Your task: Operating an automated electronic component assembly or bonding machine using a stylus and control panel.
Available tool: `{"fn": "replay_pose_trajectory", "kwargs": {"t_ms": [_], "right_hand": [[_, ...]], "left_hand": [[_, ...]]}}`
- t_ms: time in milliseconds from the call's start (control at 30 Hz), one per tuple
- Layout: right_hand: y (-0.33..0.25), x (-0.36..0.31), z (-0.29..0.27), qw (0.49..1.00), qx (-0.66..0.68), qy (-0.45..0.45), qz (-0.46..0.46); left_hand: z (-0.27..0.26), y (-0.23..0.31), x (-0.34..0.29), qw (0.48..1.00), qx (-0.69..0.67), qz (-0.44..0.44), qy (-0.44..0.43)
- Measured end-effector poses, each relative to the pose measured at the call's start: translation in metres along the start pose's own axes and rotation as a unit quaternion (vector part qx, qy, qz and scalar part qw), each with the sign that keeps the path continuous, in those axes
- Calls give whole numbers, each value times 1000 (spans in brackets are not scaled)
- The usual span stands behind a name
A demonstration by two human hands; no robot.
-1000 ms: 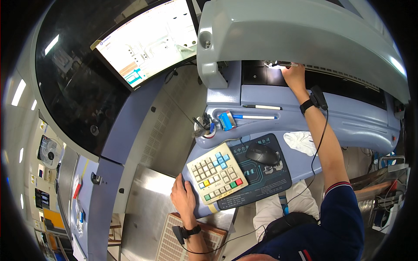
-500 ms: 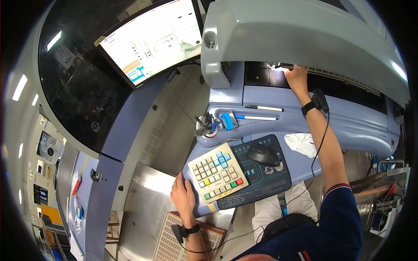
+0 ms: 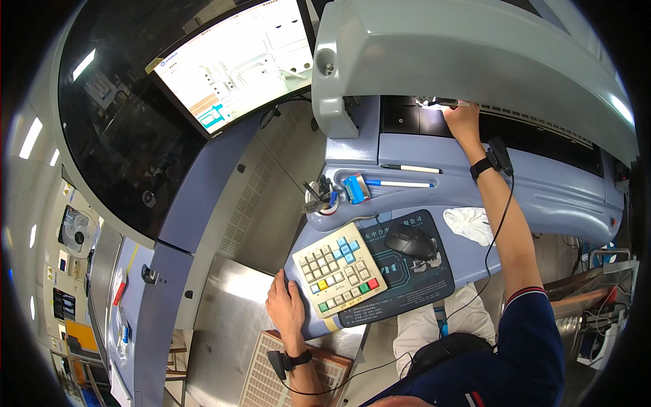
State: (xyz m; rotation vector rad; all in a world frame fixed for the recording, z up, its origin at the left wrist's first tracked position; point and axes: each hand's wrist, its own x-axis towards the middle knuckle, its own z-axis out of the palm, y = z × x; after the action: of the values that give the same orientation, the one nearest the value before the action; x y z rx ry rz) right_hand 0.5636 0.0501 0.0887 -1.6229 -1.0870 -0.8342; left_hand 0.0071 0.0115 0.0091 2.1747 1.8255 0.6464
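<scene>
My right hand (image 3: 463, 123) reaches under the grey machine hood, its fingers closed around a slim black-and-white pen (image 3: 444, 102) at a brightly lit spot over the black machine bed (image 3: 401, 121). The hood's shadow partly hides the fingertips. My left hand (image 3: 285, 305) rests on the blue desk edge with its fingers stretched out, just left of a beige keypad (image 3: 339, 270) with coloured keys, and holds nothing. Up at the left, a monitor (image 3: 237, 64) displays a magnified pattern of lines and dark dots.
A black mouse (image 3: 409, 241) lies on a dark mouse pad (image 3: 420, 295). Nearby are a white cloth (image 3: 468, 225), two pens, a blue box (image 3: 357, 189) and a pen cup (image 3: 321, 198). Patterned brown panels (image 3: 256, 370) lie stacked under my left forearm. Cables run from both wrist bands.
The magnified picture on the monitor has shifted, and the pale shape at its lower right looks different. Both my hands keep nearly the same places.
</scene>
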Motion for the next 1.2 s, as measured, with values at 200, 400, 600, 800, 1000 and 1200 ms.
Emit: {"fn": "replay_pose_trajectory", "kwargs": {"t_ms": [200,400,600,800,1000,1200], "right_hand": [[2,1,1,1000,-15,13,-23],[0,0,-2,1000,-6,-16,4],[2,-3,3,1000,-28,-5,6],[5,-1,1,999,-31,-14,31],[14,-3,4,974,-156,-148,-77],[-59,-14,-51,915,61,-338,-212]], "left_hand": [[0,1,0,1000,3,-1,0],[1,-1,0,1000,6,2,4],[2,-3,1,1000,-6,7,4],[1,-1,1,1000,-1,-1,1],[2,2,2,1000,-1,2,1],[1,-7,0,1000,-13,11,12]]}}
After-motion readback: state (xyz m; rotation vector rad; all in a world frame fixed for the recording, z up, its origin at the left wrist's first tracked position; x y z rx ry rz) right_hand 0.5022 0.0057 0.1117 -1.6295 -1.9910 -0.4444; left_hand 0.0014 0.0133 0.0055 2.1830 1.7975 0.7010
